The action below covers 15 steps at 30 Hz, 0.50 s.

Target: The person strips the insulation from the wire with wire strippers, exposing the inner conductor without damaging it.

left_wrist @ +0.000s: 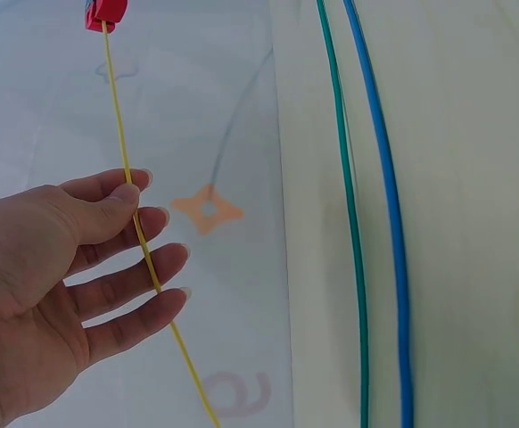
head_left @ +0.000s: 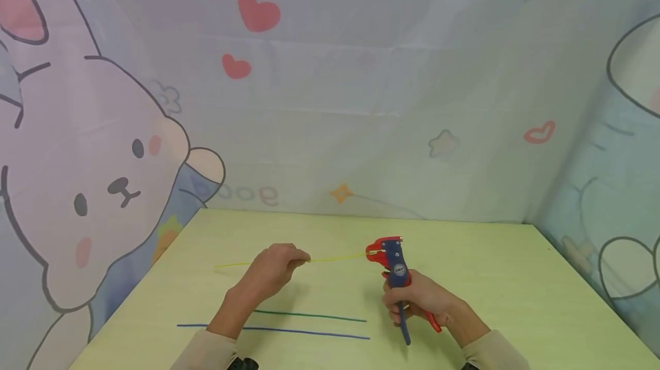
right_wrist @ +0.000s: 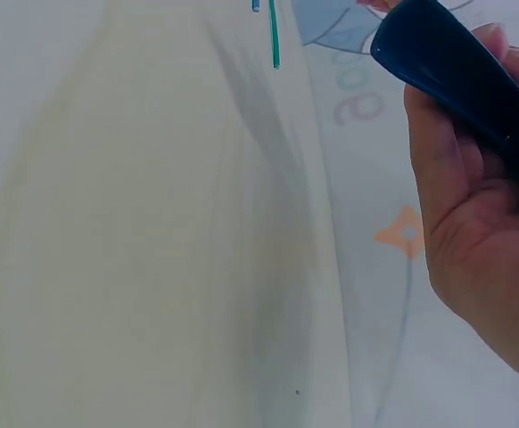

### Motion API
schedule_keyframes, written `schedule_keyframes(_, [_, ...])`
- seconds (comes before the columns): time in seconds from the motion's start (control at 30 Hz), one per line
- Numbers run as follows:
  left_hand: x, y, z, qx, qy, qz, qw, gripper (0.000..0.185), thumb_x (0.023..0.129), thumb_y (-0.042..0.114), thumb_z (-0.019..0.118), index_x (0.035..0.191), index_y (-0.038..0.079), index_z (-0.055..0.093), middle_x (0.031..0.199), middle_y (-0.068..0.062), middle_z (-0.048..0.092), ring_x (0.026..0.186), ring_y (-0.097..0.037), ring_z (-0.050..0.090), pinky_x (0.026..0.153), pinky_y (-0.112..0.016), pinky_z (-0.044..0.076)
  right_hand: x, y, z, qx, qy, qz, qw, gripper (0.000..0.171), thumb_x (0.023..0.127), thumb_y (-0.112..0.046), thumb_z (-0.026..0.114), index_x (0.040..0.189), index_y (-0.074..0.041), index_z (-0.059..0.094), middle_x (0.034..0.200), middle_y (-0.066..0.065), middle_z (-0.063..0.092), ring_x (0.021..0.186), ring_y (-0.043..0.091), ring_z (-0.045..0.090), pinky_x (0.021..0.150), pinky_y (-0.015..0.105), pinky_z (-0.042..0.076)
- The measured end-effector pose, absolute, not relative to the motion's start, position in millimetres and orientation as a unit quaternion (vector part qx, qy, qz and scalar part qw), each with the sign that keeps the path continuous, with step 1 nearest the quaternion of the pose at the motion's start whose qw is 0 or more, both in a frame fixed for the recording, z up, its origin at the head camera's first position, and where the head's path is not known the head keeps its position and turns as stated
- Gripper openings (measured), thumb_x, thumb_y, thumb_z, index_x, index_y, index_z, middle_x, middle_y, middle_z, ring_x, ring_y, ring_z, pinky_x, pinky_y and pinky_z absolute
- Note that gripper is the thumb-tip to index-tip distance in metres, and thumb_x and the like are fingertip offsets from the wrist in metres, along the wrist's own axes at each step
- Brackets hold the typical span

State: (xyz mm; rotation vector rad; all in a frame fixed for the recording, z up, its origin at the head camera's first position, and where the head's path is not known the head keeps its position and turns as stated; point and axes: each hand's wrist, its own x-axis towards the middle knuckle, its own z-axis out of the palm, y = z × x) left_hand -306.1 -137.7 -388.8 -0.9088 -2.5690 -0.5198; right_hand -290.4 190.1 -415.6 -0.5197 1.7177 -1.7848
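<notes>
My left hand (head_left: 275, 270) pinches a thin yellow wire (head_left: 335, 258) between thumb and forefinger; in the left wrist view the other fingers (left_wrist: 130, 285) spread loosely behind it. One end of the wire trails off to the left, while the other reaches into the red jaws of a wire stripper. The stripper (head_left: 397, 270), with a blue body and a red lower handle, is held upright in my right hand (head_left: 420, 298), whose fingers curl round its handles. In the right wrist view the dark blue handle (right_wrist: 456, 67) hides part of the grip.
A green wire (head_left: 314, 315) and a longer blue wire (head_left: 304, 333) lie side by side on the pale yellow table (head_left: 490, 278), nearer to me than the hands. Behind the table's far edge hangs a printed cloth backdrop (head_left: 361, 129).
</notes>
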Motion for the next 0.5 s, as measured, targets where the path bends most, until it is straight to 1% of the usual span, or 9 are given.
schedule_keyframes(0.13, [-306.3,-137.4,-387.5,-0.320,-0.909,-0.186,0.190,0.017,0.085,0.008,0.062,0.095,0.019,0.071,0.081,0.008,0.062,0.076,-0.008,0.058,0.066,-0.023,0.047,-290.5,190.7,-416.6,-0.211,0.627,-0.683,0.310,0.011,0.085,-0.006,0.058,0.079,-0.002,0.048,0.065,0.007,0.050,0.058,0.024,0.055,0.061,0.036,0.049])
schedule_keyframes(0.3, [-308.2,-137.9,-388.4,-0.330,-0.901,-0.196,0.202,0.015,0.083,0.008,0.064,0.094,0.015,0.072,0.080,0.004,0.063,0.075,-0.010,0.059,0.064,-0.023,0.047,-290.3,190.9,-418.4,-0.237,0.601,-0.691,0.325,0.012,0.086,-0.002,0.055,0.077,-0.003,0.047,0.065,0.006,0.046,0.059,0.023,0.051,0.061,0.035,0.047])
schedule_keyframes(0.5, [-309.3,-139.5,-388.7,-0.331,-0.901,-0.196,0.203,0.015,0.083,0.009,0.064,0.095,0.015,0.071,0.082,0.003,0.064,0.076,-0.010,0.059,0.064,-0.023,0.047,-286.8,188.5,-419.6,-0.234,0.610,-0.690,0.311,0.015,0.086,-0.006,0.057,0.077,-0.004,0.046,0.064,0.006,0.043,0.057,0.020,0.046,0.058,0.032,0.044])
